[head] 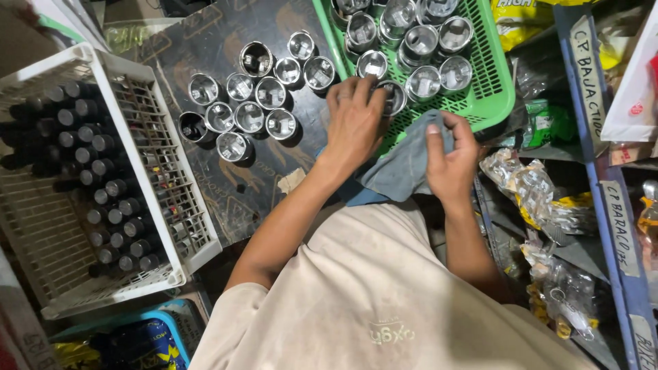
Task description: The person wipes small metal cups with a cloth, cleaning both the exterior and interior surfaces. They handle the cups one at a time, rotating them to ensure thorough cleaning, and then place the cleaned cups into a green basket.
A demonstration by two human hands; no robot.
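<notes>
Dark printed board (226, 185) covers the floor between a white crate (171, 226) of black cylinders and a green basket (490, 89) of shiny metal pistons. More pistons (248, 116) stand grouped on the board. Over the basket's near edge, the left hand (355, 123) closes around one piston (392, 98), while the right hand (449, 161) grips a grey cloth (404, 168).

Our left hand (355, 123) stretches forward on a straight forearm, palm down, fingers spread, while our right hand (449, 161) stays nearer, fingers curled in a grip.
</notes>
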